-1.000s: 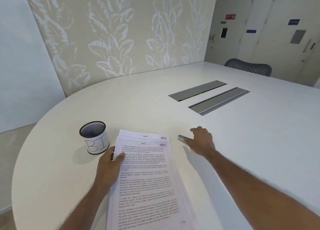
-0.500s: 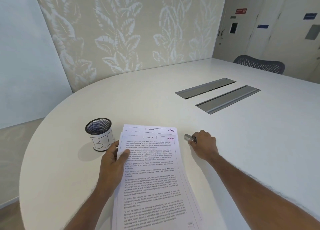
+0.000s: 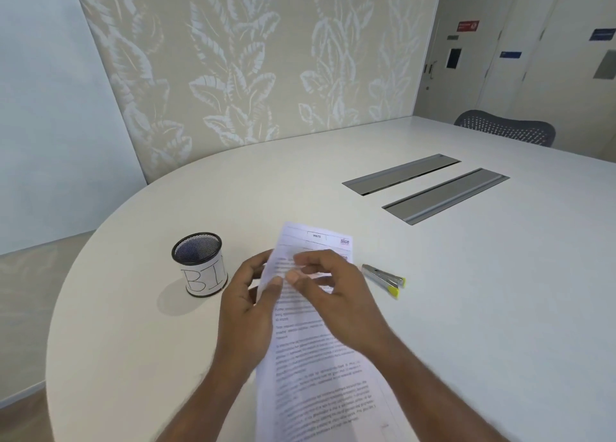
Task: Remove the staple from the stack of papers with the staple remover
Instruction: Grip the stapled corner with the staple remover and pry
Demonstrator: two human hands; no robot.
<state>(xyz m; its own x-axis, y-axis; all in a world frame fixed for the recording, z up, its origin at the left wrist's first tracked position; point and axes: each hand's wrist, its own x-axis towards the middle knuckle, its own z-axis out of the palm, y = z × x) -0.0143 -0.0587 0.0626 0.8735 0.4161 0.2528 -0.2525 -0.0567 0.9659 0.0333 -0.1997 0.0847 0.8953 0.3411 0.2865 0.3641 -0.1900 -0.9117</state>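
— Both hands are on the stack of papers [image 3: 320, 358] now. A second ago the right hand [image 3: 330, 295] covered the staple remover [image 3: 383, 276], and now that tool lies alone on the tabletop [image 3: 466, 308], just off the right hand's outer side.
— What does each hand have hold of?
— On the near side, the left hand [image 3: 246, 311] curls round the sheets' left edge, thumb on top, raising it off the tabletop. The right hand pinches the top sheet near its upper corner, thumb and forefinger almost meeting and the other fingers loose.
— And the staple?
— Hidden. Fingers and blur cover that corner. My guess is they are feeling for it.
— How should this step be done?
— Lay the corner flat and press beside the staple with the left hand. Then fetch the remover and ease its jaws under the crown, so nothing tears.
— How do the papers look?
— White pages of dense print with a boxed header, slightly fanned, and bowed where they are lifted. A mesh cup [image 3: 200, 263] marked "BI" stands beyond the left hand.
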